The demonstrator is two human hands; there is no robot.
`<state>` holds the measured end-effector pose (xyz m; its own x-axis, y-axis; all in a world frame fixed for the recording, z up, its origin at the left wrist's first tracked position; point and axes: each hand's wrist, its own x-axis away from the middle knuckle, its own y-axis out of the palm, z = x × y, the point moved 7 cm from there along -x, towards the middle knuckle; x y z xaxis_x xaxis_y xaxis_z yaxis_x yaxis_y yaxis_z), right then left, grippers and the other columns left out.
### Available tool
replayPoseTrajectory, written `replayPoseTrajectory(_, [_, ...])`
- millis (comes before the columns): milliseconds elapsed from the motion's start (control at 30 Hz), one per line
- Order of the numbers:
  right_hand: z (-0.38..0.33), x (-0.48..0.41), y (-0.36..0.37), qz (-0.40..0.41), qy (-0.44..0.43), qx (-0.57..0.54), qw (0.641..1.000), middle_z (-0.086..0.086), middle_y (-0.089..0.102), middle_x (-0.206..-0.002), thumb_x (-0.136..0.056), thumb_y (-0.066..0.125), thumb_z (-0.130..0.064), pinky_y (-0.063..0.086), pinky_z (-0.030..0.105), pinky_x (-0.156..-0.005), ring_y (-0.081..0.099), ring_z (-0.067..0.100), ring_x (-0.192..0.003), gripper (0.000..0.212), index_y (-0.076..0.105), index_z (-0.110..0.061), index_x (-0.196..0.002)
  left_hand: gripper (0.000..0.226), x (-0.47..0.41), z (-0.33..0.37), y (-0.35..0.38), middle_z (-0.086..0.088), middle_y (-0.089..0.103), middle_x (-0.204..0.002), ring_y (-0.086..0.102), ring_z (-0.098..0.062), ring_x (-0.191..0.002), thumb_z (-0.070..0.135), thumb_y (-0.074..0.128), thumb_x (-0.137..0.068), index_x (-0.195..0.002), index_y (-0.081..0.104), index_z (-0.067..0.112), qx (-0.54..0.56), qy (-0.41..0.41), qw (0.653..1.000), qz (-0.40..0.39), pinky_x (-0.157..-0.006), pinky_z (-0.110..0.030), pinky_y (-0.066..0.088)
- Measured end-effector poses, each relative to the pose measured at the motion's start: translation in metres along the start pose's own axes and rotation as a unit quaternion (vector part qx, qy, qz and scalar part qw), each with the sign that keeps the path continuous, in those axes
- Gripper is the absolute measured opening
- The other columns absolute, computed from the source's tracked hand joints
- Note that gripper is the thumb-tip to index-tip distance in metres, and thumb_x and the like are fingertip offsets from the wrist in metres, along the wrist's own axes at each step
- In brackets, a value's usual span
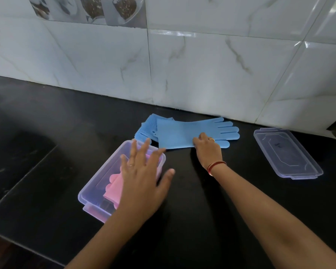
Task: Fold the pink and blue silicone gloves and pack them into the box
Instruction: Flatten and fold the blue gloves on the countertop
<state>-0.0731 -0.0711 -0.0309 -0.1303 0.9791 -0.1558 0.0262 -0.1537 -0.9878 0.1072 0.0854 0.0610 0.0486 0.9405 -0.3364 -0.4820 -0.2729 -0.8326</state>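
Observation:
A clear plastic box (93, 188) stands on the black counter at centre left, with folded pink gloves (113, 184) inside. My left hand (142, 171) hovers flat over the box, fingers spread, holding nothing. Behind the box a blue glove (179, 133) lies flat with its fingers pointing right. A second blue glove (146, 126) lies partly under it, bristled side up. My right hand (208, 147) pinches the near edge of the flat blue glove.
The box's clear lid (287, 152) lies on the counter at the right. A marble-tiled wall (182, 65) rises right behind the gloves. The black counter (192, 210) steps down at the left (17, 152).

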Motion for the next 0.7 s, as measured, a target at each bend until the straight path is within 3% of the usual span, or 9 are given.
replayPoseTrajectory(67, [0.009, -0.001, -0.001, -0.008, 0.024, -0.041, 0.999, 0.013, 0.049, -0.112, -0.094, 0.041, -0.004, 0.042, 0.034, -0.055, 0.059, 0.030, -0.071, 0.016, 0.051, -0.008, -0.106, 0.045, 0.003, 0.028, 0.010, 0.001, 0.022, -0.156, -0.006, -0.018, -0.146, 0.049, 0.050, -0.088, -0.130, 0.047, 0.033, 0.049, 0.057, 0.997, -0.013, -0.114, -0.046, -0.003])
replayPoseTrajectory(167, [0.029, 0.016, -0.012, 0.043, 0.110, -0.206, 0.971, 0.014, 0.049, -0.110, -0.097, 0.037, -0.010, 0.036, 0.033, -0.058, 0.054, 0.029, -0.068, 0.014, 0.048, -0.005, -0.103, 0.052, -0.001, 0.058, 0.029, 0.003, 0.016, -0.158, -0.014, -0.013, -0.144, 0.048, 0.049, -0.088, -0.136, 0.041, 0.031, 0.057, 0.109, 0.992, -0.034, -0.113, -0.039, -0.010])
replayPoseTrajectory(267, [0.047, 0.051, -0.033, 0.103, 0.152, -0.355, 0.917, 0.011, 0.050, -0.104, -0.098, 0.038, -0.013, 0.041, 0.033, -0.069, 0.048, 0.017, -0.076, 0.014, 0.050, -0.005, -0.096, 0.071, -0.015, 0.078, 0.054, -0.004, 0.012, -0.159, -0.014, -0.017, -0.143, 0.045, 0.057, -0.085, -0.146, 0.028, 0.021, 0.006, 0.145, 0.989, -0.038, -0.109, -0.036, -0.017])
replayPoseTrajectory(333, [0.049, 0.076, -0.049, 0.115, 0.131, -0.392, 0.903, 0.009, 0.050, -0.104, -0.096, 0.041, -0.008, 0.044, 0.033, -0.081, 0.046, 0.012, -0.085, 0.011, 0.051, -0.003, -0.095, 0.088, -0.024, 0.087, 0.079, -0.010, 0.006, -0.160, -0.010, -0.022, -0.144, 0.045, 0.062, -0.083, -0.150, 0.012, 0.015, -0.041, 0.154, 0.984, -0.074, -0.110, -0.039, -0.017])
replayPoseTrajectory(400, [0.048, 0.101, -0.066, 0.127, 0.098, -0.402, 0.902, 0.010, 0.050, -0.116, -0.095, 0.043, -0.004, 0.039, 0.015, -0.086, 0.045, 0.005, -0.092, 0.009, 0.051, -0.002, -0.092, 0.096, -0.031, 0.093, 0.110, -0.013, 0.008, -0.159, 0.008, -0.027, -0.146, 0.047, 0.063, -0.083, -0.150, 0.001, 0.015, -0.009, 0.134, 0.978, -0.160, -0.116, -0.044, 0.000])
replayPoseTrajectory(467, [0.046, 0.120, -0.080, 0.130, 0.078, -0.404, 0.902, 0.008, 0.044, -0.129, -0.095, 0.043, -0.002, 0.031, -0.001, -0.083, 0.045, -0.007, -0.095, 0.011, 0.050, -0.007, -0.087, 0.096, -0.032, 0.096, 0.135, -0.012, 0.028, -0.153, 0.036, -0.027, -0.136, 0.041, 0.068, -0.081, -0.150, 0.005, 0.018, 0.129, 0.065, 0.952, -0.271, -0.111, -0.044, 0.027])
replayPoseTrajectory(533, [0.044, 0.134, -0.091, 0.126, 0.071, -0.404, 0.903, 0.005, 0.041, -0.135, -0.094, 0.044, -0.003, 0.031, -0.003, -0.082, 0.046, -0.013, -0.100, 0.014, 0.048, -0.012, -0.085, 0.083, -0.027, 0.100, 0.146, -0.010, 0.050, -0.137, 0.054, -0.023, -0.119, 0.028, 0.070, -0.080, -0.147, 0.021, 0.023, 0.306, -0.008, 0.890, -0.339, -0.100, -0.040, 0.045])
replayPoseTrajectory(633, [0.036, 0.139, -0.112, 0.106, 0.032, -0.380, 0.918, 0.000, 0.036, -0.140, -0.093, 0.048, -0.008, 0.035, 0.001, -0.085, 0.049, -0.005, -0.101, 0.012, 0.051, -0.017, -0.086, 0.038, -0.015, 0.118, 0.143, -0.006, 0.067, -0.111, 0.065, -0.018, -0.103, 0.012, 0.058, -0.086, -0.122, 0.053, 0.021, 0.577, -0.078, 0.722, -0.374, -0.082, -0.032, 0.055])
replayPoseTrajectory(700, [0.027, 0.135, -0.134, 0.137, -0.019, -0.353, 0.925, 0.000, 0.038, -0.140, -0.091, 0.051, -0.011, 0.040, 0.018, -0.095, 0.051, 0.005, -0.109, 0.007, 0.054, -0.017, -0.087, 0.031, -0.014, 0.128, 0.138, -0.006, 0.064, -0.113, 0.059, -0.020, -0.113, 0.008, 0.049, -0.091, -0.121, 0.052, 0.014, 0.701, -0.100, 0.607, -0.362, -0.092, -0.033, 0.050])
